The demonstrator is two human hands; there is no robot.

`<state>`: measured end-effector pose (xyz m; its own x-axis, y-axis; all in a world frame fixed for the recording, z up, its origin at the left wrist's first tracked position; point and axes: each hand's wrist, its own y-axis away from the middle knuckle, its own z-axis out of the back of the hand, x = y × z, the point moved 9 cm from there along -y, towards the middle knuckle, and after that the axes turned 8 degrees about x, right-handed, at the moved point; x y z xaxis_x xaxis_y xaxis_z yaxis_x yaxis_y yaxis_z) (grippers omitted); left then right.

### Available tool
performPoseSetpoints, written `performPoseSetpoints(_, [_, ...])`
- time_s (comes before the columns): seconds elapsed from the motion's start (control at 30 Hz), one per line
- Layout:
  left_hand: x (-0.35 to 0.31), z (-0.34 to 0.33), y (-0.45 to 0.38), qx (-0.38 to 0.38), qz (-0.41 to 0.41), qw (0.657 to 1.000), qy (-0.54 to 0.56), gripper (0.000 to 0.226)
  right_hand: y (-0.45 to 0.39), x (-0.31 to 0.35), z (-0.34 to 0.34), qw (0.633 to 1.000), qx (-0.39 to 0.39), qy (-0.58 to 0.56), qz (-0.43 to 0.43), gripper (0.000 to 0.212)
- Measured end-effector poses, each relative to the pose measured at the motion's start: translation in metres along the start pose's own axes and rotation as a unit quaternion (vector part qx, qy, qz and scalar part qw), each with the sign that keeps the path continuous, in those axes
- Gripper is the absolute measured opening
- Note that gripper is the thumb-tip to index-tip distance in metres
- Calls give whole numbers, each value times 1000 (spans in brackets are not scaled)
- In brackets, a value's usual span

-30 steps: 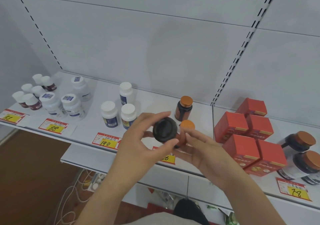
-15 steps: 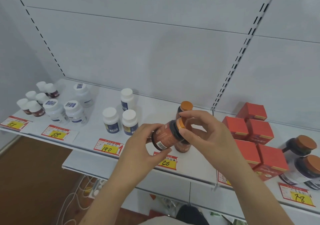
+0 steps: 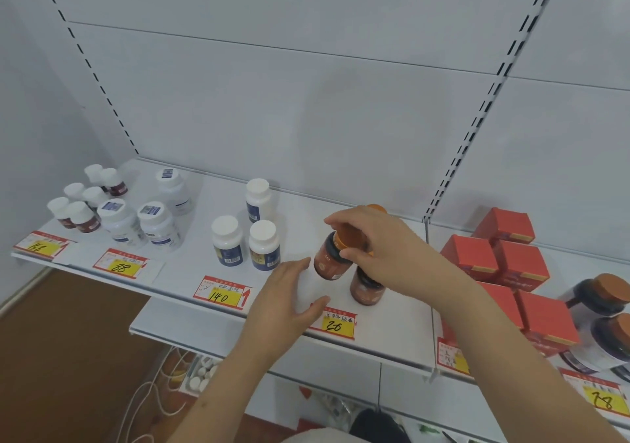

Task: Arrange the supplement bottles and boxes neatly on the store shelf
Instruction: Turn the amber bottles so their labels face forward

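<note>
Half a second ago both hands cradled the brown bottle (image 3: 330,262) on its side in the air; now the right hand (image 3: 381,248) carries it alone, fingers curled round its orange cap (image 3: 351,238), and has brought it down, nearly upright but tilted, to the white shelf (image 3: 191,272), while the left hand (image 3: 289,292) has let go and hangs with fingers straight and spread, fingertips just beside the bottle's lower left side; whether they touch it I cannot tell. It sits over the shelf behind the yellow price tag marked 20 (image 3: 335,323), to the left of and just behind a second brown bottle (image 3: 366,289), with a third orange-capped one (image 3: 375,209) mostly hidden behind the right hand. I judge the step in hand to be setting this bottle down in line with its 2 neighbours. Risk lies in the grip: held by the cap only and leaning, the bottle could land on its edge and tip, or knock the second bottle forward off the shelf lip. White bottles (image 3: 245,241) stand to the left and red boxes (image 3: 494,258) to the right, apart from the work.
</note>
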<state>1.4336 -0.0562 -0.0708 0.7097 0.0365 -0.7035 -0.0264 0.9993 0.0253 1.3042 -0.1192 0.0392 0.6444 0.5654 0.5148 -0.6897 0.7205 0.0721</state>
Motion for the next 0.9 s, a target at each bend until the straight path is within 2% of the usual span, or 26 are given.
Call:
performPoseSetpoints(0.13, [4,-10,0,-6,-10,999,-48,72,-18,-4,-30,992,121,38,-2,47])
performPoseSetpoints(0.3, [9,-9,-3,-25,-2,999,-47,68,-21,-1,-44,986,157,45,20,49])
performPoseSetpoints(0.37, [8,-8,-2,-37,-8,998,-50,65,-19,-2,-33,992,122,16,30,44])
performPoseSetpoints(0.43, [7,-5,-2,-45,-9,998,-38,63,-18,-7,-2,999,13,-28,32,37])
performPoseSetpoints(0.5, [7,-3,-2,-45,-7,999,-30,62,-18,-23,27,995,-79,-56,-15,34])
performPoseSetpoints(0.53, [7,-3,-2,-43,-5,999,-30,61,-19,-33,34,993,-94,-60,-48,35])
performPoseSetpoints(0.7, [6,-2,0,-33,-7,999,-29,53,-37,-80,10,984,-2,1,-177,53])
performPoseSetpoints(0.8, [7,-2,0,-25,-3,999,-22,48,-42,-92,1,980,-15,-49,-192,60])
performPoseSetpoints(0.9, [5,-2,1,-22,-11,999,-24,45,-43,-98,-1,973,-27,-69,-220,48])
